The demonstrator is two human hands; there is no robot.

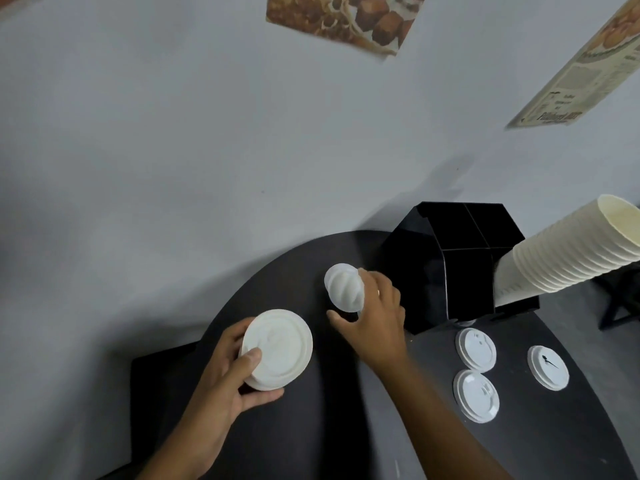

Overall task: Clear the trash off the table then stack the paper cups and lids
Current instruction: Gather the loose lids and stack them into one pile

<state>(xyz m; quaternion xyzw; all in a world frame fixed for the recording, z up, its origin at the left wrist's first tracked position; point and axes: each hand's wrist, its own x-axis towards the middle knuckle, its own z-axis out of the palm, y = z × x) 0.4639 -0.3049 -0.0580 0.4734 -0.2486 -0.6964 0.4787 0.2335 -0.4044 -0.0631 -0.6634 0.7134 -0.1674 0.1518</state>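
Left hand (225, 372) grips a stack of lids (277, 349), face up, above the table (311, 427) edge. Right hand (372, 317) pinches a tilted lid (344, 289), blurred, possibly several. That lid lies at one o'clock from the stack, close by; the right hand is nearer. Three loose lids (476, 348) rest at three o'clock. Cup stack (568, 251) leans beside the black organizer (433, 271).
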